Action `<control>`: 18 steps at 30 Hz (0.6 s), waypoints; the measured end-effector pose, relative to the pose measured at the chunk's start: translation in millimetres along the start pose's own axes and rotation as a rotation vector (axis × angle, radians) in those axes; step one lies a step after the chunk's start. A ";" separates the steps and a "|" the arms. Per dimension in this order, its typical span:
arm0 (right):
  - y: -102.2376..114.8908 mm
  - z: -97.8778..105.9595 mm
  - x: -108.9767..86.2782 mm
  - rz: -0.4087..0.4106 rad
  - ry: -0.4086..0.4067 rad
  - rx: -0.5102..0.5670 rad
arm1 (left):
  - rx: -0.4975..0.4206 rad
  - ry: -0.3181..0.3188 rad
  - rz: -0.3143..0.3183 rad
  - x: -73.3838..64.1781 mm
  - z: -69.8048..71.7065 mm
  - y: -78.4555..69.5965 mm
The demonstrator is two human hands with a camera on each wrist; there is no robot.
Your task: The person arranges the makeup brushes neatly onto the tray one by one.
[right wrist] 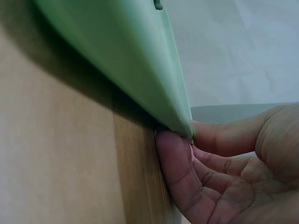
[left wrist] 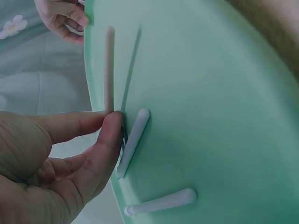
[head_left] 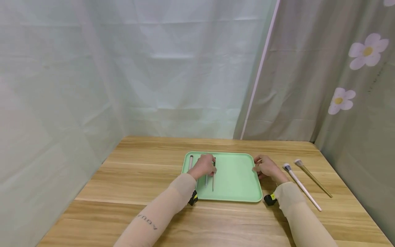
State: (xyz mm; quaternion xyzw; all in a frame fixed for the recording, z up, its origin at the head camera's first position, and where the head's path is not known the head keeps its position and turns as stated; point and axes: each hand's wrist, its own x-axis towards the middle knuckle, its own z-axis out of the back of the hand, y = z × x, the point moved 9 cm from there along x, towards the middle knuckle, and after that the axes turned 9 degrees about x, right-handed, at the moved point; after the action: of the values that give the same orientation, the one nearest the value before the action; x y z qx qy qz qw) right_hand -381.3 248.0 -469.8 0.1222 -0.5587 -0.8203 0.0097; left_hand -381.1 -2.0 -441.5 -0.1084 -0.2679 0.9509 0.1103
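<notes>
Over the left part of a pale green tray (head_left: 237, 178), my left hand (head_left: 204, 165) pinches a slim makeup brush (left wrist: 109, 70) between thumb and finger. Its pinkish handle stands out from the fingertips, and a thin shadow falls beside it on the tray. Two light-handled brushes lie on the tray close by: one brush (left wrist: 134, 140) right beside my fingers, the other brush (left wrist: 161, 203) farther off, near the tray's left side. At the tray's right rim (right wrist: 180, 123), my right hand (head_left: 266, 166) grips the edge between thumb and finger.
To the right of the tray, a white-handled brush (head_left: 303, 188) and a gold-handled brush (head_left: 314, 180) lie on the wooden table (head_left: 132, 178). Pale curtains (head_left: 185, 68) hang behind the table and along its sides.
</notes>
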 end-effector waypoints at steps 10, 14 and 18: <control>-0.2 -0.5 1.1 -0.003 0.002 0.011 | 0.030 -0.027 -0.018 -1.7 -0.5 -7.6; -0.5 0.2 1.6 -0.008 0.002 0.020 | 0.024 -0.026 -0.020 -1.9 -0.8 -9.3; -0.8 0.8 2.1 -0.010 0.004 0.023 | 0.033 -0.025 -0.023 -1.5 -1.1 -9.9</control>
State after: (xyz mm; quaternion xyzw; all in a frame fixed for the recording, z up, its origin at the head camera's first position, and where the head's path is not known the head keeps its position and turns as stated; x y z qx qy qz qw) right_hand -383.3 248.8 -470.6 0.1269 -0.5676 -0.8134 0.0055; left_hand -377.9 6.4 -436.9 -0.0914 -0.2547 0.9553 0.1194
